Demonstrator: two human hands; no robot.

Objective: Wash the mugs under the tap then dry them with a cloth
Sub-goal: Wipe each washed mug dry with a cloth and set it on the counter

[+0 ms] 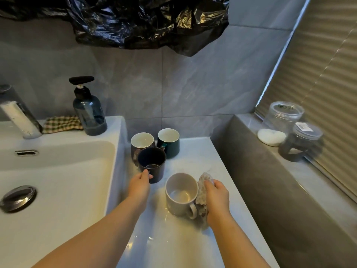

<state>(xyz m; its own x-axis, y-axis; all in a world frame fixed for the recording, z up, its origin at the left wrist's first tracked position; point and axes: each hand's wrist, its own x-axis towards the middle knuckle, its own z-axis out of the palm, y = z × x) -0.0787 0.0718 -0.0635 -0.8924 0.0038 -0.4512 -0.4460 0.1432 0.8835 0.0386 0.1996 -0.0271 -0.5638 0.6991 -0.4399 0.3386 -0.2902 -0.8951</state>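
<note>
Mugs: 4, all upright on the counter (193, 238) to the right of the sink (58, 171); none under the tap (21, 120).
White mug (181, 194): nearest the person, handle toward them, cloth against its right side.
Dark mug (152, 164): just behind and left of the white mug, near the sink edge.
Brown mug (142, 143) and green mug (168, 142): side by side at the back by the wall, untouched.
Left hand (142, 182): thumb and fingers pinch the near wall of the dark mug.
Right hand (216, 194): curled round a patterned cloth (202, 192), holding it to the white mug.
Tap: no water seen running.
Other items: checked cloth (61, 123) behind the sink, soap bottle (89, 117) beside it.
Progress: probably the drying stage; the white mug looks to be the 1 in hand, the dark mug the likely next.
Unknown: whether the 2 back mugs are washed or dried cannot be told.
Remaining: at least the dark mug appears to need the cloth, perhaps the back pair as well.
</note>
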